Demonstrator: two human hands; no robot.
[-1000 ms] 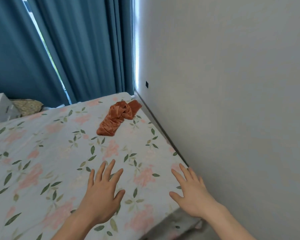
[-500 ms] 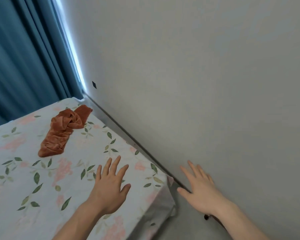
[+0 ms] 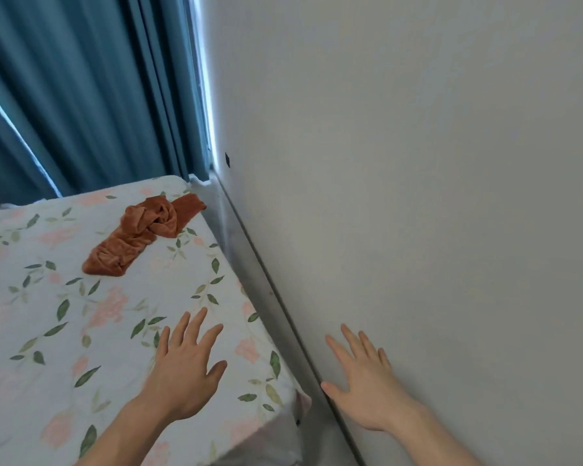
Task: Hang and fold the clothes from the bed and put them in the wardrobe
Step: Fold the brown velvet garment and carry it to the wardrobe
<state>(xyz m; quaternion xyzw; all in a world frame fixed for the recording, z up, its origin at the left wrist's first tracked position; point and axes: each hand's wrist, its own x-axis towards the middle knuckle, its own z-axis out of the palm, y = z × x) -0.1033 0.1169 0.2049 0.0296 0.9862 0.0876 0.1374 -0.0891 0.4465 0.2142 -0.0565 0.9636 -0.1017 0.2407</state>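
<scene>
one rust garment [image 3: 142, 235] crumpled on bed [image 3: 48, 331], beyond left hand [image 3: 186, 368]

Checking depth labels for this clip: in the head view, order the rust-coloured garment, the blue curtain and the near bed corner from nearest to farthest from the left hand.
1. Near bed corner: just right of the left hand, toward the wall.
2. Rust-coloured garment: crumpled on the bed, ahead of the hand, near the far corner.
3. Blue curtain: hanging beyond the bed's far edge.

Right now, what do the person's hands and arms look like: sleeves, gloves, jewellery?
Both are bare: the left hand and right hand wear no gloves, rings or watch, and both forearms show no sleeves as far as the frame reaches.
</scene>
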